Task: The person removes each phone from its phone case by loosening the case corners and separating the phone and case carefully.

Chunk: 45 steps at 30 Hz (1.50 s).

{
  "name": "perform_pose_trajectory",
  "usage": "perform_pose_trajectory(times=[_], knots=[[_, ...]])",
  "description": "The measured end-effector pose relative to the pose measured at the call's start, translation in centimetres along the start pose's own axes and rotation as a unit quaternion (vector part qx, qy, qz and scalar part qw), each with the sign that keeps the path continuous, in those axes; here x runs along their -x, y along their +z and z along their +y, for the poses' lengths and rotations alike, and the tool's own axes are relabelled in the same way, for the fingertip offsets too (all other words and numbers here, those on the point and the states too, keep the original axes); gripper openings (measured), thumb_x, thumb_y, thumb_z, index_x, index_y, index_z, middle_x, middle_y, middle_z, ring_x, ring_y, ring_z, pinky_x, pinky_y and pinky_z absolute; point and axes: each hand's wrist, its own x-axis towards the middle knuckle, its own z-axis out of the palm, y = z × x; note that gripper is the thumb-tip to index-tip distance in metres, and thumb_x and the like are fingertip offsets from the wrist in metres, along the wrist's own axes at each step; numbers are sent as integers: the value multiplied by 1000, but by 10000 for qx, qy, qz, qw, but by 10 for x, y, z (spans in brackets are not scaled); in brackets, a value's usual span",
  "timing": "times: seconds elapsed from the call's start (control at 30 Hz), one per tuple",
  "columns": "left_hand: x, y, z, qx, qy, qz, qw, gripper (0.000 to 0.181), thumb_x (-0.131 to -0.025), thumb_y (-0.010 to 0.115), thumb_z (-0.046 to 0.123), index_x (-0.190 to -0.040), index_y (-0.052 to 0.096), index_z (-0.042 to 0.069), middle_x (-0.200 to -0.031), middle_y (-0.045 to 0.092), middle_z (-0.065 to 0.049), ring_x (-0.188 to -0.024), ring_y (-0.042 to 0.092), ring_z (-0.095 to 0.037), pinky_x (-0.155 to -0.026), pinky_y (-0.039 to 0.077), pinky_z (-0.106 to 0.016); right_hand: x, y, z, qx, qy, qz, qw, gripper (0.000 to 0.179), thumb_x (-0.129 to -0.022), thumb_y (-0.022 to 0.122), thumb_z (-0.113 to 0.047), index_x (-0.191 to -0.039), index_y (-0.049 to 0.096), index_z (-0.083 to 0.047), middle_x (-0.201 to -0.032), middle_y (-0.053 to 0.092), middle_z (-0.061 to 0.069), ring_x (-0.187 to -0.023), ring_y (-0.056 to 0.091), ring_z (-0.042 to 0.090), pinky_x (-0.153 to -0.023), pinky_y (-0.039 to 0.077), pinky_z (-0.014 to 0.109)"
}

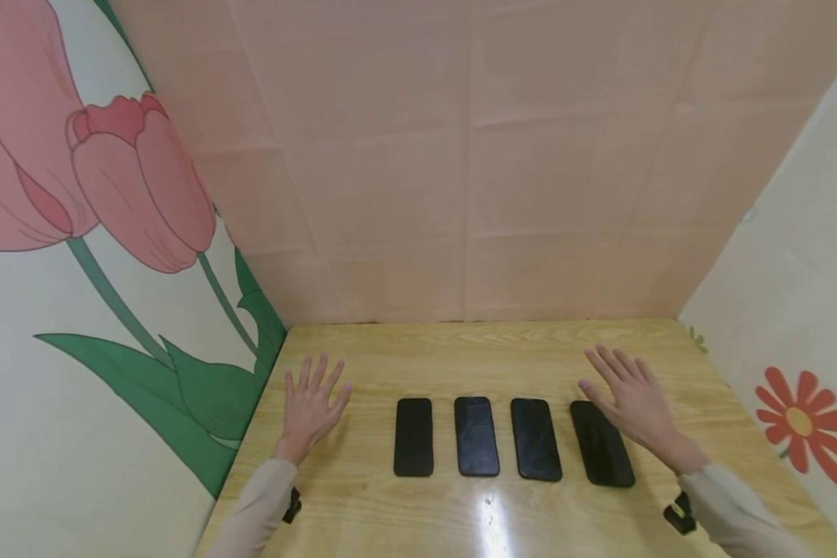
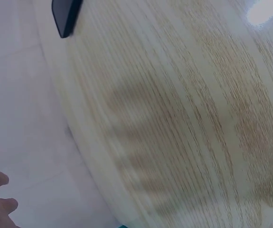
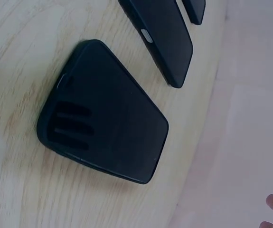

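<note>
Several black smartphones lie side by side, screens up, on the wooden table. From left to right in the head view come a first phone (image 1: 414, 437), a second phone (image 1: 477, 436), a third phone (image 1: 535, 439) and a slightly slanted rightmost phone (image 1: 605, 449). Left of the row, my left hand (image 1: 312, 412) is held over the table with its fingers spread, holding nothing. My right hand (image 1: 635, 403) is above the rightmost phone, covering its upper right corner from the head camera, fingers straight. In the right wrist view that phone (image 3: 110, 118) shows dark finger reflections; no finger touches it.
A pinkish wall covering (image 1: 460, 170) rises behind the wooden table (image 1: 363, 345). Side walls stand close on both sides, with painted tulips (image 1: 142, 186) on the left and a red flower (image 1: 800, 422) on the right. Light glares off the table's near part.
</note>
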Motion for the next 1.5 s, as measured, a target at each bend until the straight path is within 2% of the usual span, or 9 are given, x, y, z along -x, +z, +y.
perform_pose_trajectory(times=[0.23,0.37,0.77,0.93,1.17,1.3,1.5], knots=[[4,1,1,-14,-111,-199,9997,58,-102,35,56,-152,41,26,-161,24,-9,-149,6,-33,-113,1,-66,2,11,-3,-110,-22,142,9998,67,-96,63,-40,-151,41,-9,-153,37,21,-142,28,41,-117,2,56],[5,2,2,-20,-63,-148,9999,58,-102,37,56,-151,43,25,-160,27,-10,-149,9,-35,-112,5,-67,2,15,-6,-78,-45,226,9997,67,-95,62,-44,-149,43,-9,-152,39,19,-141,30,41,-117,3,55],[5,6,2,-50,-68,-11,10000,57,-102,38,55,-149,46,24,-159,29,-11,-148,13,-36,-111,11,-67,-1,27,-23,-38,-170,58,9998,70,-91,68,-42,-148,44,-7,-150,42,21,-136,35,44,-117,4,56],[6,7,3,63,-65,27,10000,56,-102,41,53,-149,45,24,-159,30,-12,-148,12,-35,-112,7,-67,-1,33,-27,-66,-179,28,9998,71,-91,68,-43,-149,44,-9,-148,44,22,-134,36,45,-117,6,56],[4,8,1,135,-100,-13,9999,57,-101,44,52,-150,44,23,-159,28,-13,-149,10,-35,-112,4,-66,-7,40,-30,-170,-142,3,9998,70,-91,68,-42,-149,44,-9,-149,43,21,-135,36,45,-117,5,55],[4,7,2,33,-153,-139,9998,57,-101,43,53,-151,43,24,-160,27,-12,-149,10,-35,-112,7,-66,-10,44,-33,-227,-102,-59,9997,70,-92,67,-44,-147,45,-7,-149,43,21,-135,35,45,-116,7,57],[4,5,5,-122,32,-140,9998,59,-102,39,55,-152,41,25,-159,28,-13,-147,16,-38,-112,12,-66,-14,47,-45,-343,-100,40,9994,68,-91,67,-44,-145,48,-6,-146,46,21,-134,38,44,-115,12,58]])
